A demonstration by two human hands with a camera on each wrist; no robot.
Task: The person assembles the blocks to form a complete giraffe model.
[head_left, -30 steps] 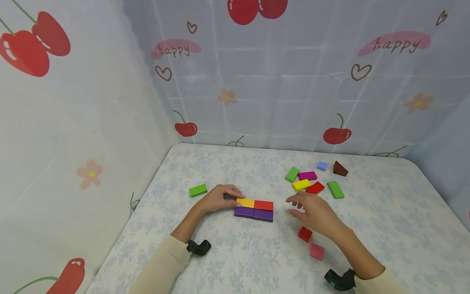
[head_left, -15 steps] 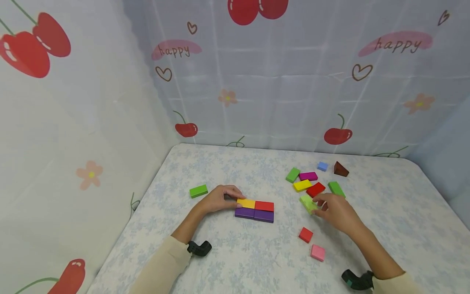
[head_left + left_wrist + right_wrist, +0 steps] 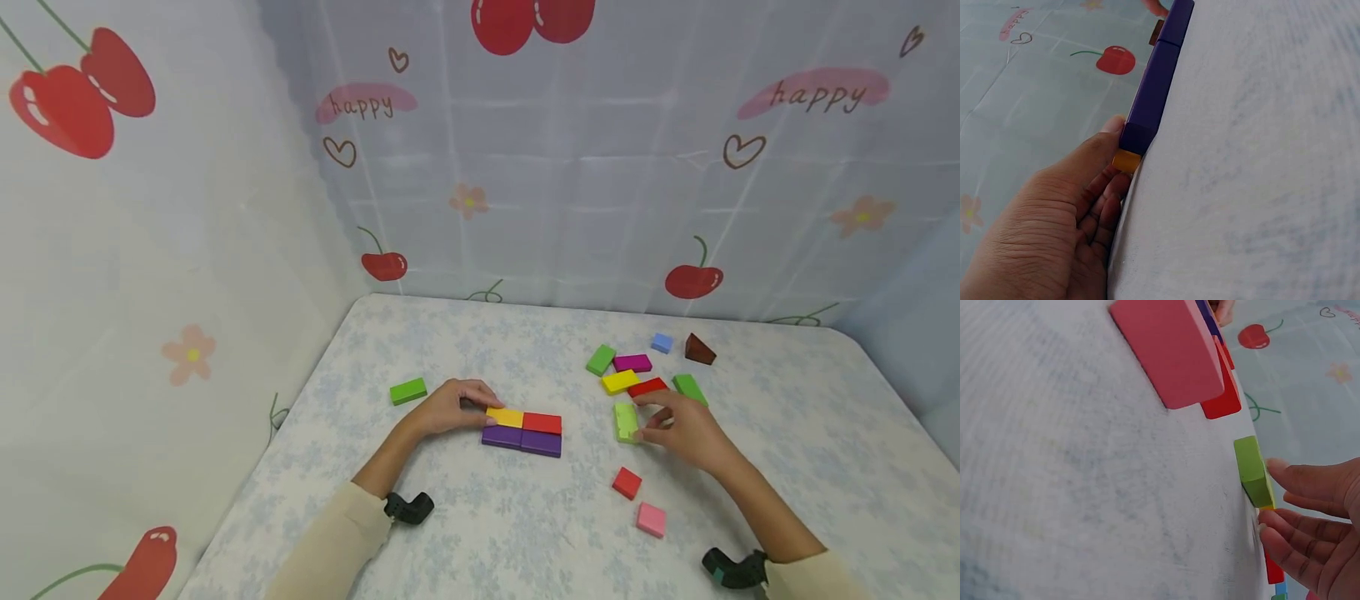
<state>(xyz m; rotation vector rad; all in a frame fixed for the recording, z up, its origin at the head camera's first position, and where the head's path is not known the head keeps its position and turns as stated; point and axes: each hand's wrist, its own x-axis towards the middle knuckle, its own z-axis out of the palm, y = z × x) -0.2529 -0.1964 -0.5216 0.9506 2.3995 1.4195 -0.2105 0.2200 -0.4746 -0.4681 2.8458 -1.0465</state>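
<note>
In the head view, my left hand (image 3: 450, 407) pinches the left end of a yellow block (image 3: 506, 417) between thumb and fingers. Beside it lies a red block (image 3: 542, 423), and two purple blocks (image 3: 501, 437) line their near side, making a flat two-by-two group. To the right, my right hand (image 3: 686, 427) holds a light green block (image 3: 626, 422) at its right edge, thumb at the near corner and fingers at the far one. The right wrist view shows this light green block (image 3: 1252, 467) between thumb and fingertips, low on the table.
A small red block (image 3: 627, 482) and a pink block (image 3: 651, 520) lie nearer me. Behind the right hand are green, magenta (image 3: 632, 363), yellow, red and blue blocks and a brown wedge (image 3: 699, 349). Another green block (image 3: 408, 391) lies left. A printed curtain encloses the table.
My right hand has moved right, away from the purple-and-red group, to the light green block. That block has turned from slanted to nearly straight. The left hand stays in place.
</note>
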